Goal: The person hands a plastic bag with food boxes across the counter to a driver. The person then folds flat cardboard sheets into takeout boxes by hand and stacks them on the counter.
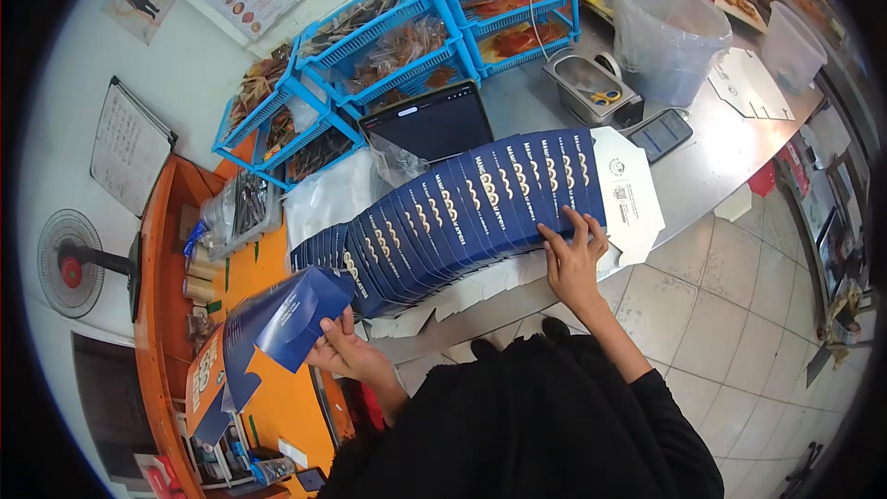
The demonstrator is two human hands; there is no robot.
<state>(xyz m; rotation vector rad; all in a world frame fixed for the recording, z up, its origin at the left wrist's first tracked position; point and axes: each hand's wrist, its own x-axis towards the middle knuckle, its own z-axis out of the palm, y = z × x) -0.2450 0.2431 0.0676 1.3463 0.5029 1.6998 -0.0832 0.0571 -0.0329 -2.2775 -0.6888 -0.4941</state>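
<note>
A long row of folded blue cartons (453,208) with pale lettering lies fanned out along the metal counter. Its right end shows a white carton panel (630,189). My right hand (577,259) rests on the near edge of the row close to that end, fingers apart, with nothing held. At the row's left end, my left hand (346,351) pinches a partly unfolded blue carton (296,319) between thumb and fingers. An orange-and-white printed part of it hangs down at the left.
Behind the row stand a tablet (431,123), blue baskets (393,46) of packets, a metal container (591,88) with yellow scissors, a phone (661,134) and a clear plastic bucket (667,37). An orange shelf unit (159,286) is at the left.
</note>
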